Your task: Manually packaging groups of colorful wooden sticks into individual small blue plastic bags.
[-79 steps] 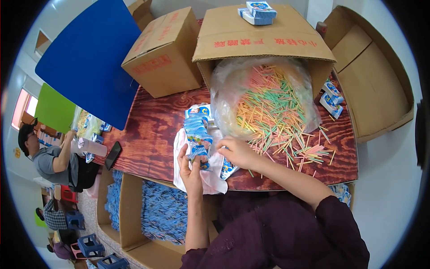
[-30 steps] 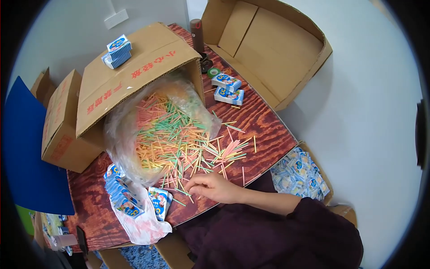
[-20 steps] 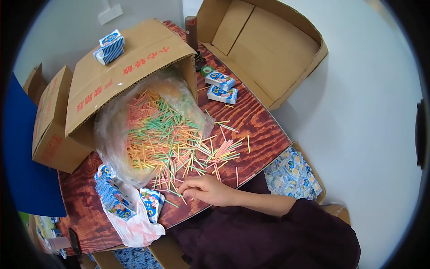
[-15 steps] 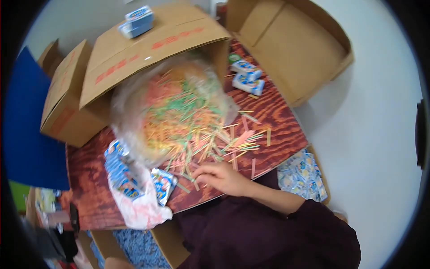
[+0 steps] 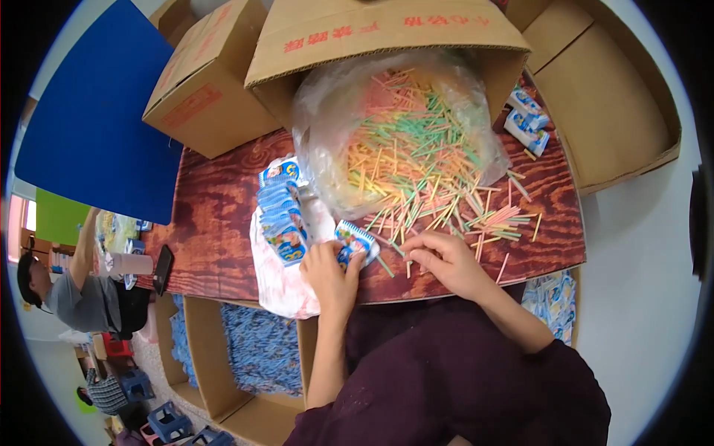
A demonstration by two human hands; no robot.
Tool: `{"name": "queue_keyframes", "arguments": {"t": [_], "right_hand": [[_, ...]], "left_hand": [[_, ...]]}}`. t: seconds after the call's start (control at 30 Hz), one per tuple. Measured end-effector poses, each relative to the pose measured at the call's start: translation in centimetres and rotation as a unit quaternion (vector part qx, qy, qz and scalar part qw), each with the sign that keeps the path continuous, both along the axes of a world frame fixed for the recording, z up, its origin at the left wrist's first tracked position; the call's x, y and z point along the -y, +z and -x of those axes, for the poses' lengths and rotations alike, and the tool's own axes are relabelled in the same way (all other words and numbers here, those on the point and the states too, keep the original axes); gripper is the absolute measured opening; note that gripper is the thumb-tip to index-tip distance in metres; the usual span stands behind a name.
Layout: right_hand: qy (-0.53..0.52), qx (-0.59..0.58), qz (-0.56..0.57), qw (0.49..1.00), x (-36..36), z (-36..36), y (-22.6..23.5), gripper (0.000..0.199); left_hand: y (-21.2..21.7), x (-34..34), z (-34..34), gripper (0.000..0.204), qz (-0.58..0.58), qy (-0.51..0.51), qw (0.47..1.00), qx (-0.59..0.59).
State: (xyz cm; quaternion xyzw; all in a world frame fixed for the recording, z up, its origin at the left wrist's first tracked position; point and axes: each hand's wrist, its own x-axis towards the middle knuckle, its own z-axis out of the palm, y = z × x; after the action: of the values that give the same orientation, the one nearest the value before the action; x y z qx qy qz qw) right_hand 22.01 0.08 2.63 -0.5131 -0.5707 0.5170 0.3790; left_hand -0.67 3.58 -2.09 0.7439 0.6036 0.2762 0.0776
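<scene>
A pile of thin coloured sticks (image 5: 424, 149) in pink, green, yellow and orange spills from a clear plastic bag (image 5: 327, 167) onto the table. My left hand (image 5: 331, 275) curls over the near end of a small blue-and-white packet (image 5: 355, 239), thumb pressed against it. Just left of that hand, a row of similar packets (image 5: 281, 215) lies on a white cloth-like sheet (image 5: 279, 286). At the near edge of the pile, my right hand (image 5: 446, 264) has thumb and forefinger pinched together beside a few loose sticks; whatever lies between the fingertips is too small to make out.
The bag sits in a tipped cardboard box (image 5: 387, 33) on the red-brown table (image 5: 212, 253). More packets (image 5: 526, 130) lie at the right edge, by an empty carton (image 5: 610, 97). Below are boxes of blue packets (image 5: 260, 346). Another person (image 5: 82, 297) works at far left, near a phone (image 5: 163, 269).
My left hand has come into view and onto the packet beside the row. My right hand stays at the pile's near edge, fingers pinched. The whole view has swung leftward.
</scene>
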Motion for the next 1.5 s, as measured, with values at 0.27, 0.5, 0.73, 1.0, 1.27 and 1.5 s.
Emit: {"name": "queue_keyframes", "arguments": {"t": [0.27, 0.5, 0.73, 1.0, 1.27, 1.5], "right_hand": [[-0.003, -0.022, -0.053, 0.998, 0.0, 0.3, -0.5, 0.015], [-0.011, -0.028, -0.057, 0.998, 1.1, 0.2, 0.3, 0.014], [-0.014, -0.059, -0.058, 0.997, 0.9, 1.0, -0.4, 0.015], [-0.039, -0.027, -0.075, 0.996, -0.7, 2.8, -1.7, 0.017], [0.018, 0.088, -0.140, 0.986, -5.3, 7.1, -3.7, 0.019], [0.017, 0.075, -0.297, 0.952, -3.8, 5.2, -1.1, 0.017]], "left_hand": [[-1.5, -0.5, 0.1, 0.021, -0.024, 0.003, 1.000, 0.013], [-1.0, -0.3, -0.7, 0.020, -0.059, 0.014, 0.998, -0.004], [-2.1, 0.1, -0.1, 0.017, -0.068, 0.013, 0.997, -0.014], [-1.1, 0.5, -0.4, 0.017, -0.134, 0.005, 0.991, 0.007], [0.5, 1.4, -0.8, 0.017, -0.172, -0.006, 0.985, 0.017], [4.0, 0.8, 1.6, 0.025, 0.038, -0.115, 0.974, 0.190]]}}
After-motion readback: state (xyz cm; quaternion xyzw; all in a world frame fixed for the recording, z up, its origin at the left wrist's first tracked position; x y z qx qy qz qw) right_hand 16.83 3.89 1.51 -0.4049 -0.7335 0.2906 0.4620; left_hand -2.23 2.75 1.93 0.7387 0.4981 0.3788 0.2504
